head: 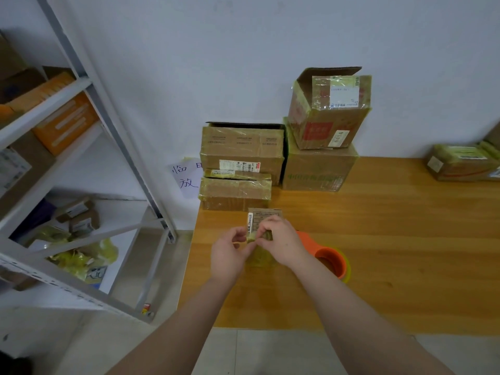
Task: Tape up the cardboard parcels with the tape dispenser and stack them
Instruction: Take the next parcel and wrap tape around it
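A small cardboard parcel (266, 216) with a white label lies on the wooden table (392, 239) just in front of me. A strip of yellowish tape runs over its near end. My left hand (230, 255) pinches the tape's edge at the parcel's near left corner. My right hand (281, 242) curls over the parcel and pinches the same tape from the right. The orange tape dispenser (328, 259) lies on the table right behind my right wrist, held by neither hand. Taped parcels (238, 192) stand stacked at the table's far left.
Two bigger boxes (322, 169) are stacked against the wall, the top one (328, 112) tilted with a flap up. Another taped parcel (460, 163) lies at the far right. A metal shelf rack (81, 147) with boxes stands to the left of the table.
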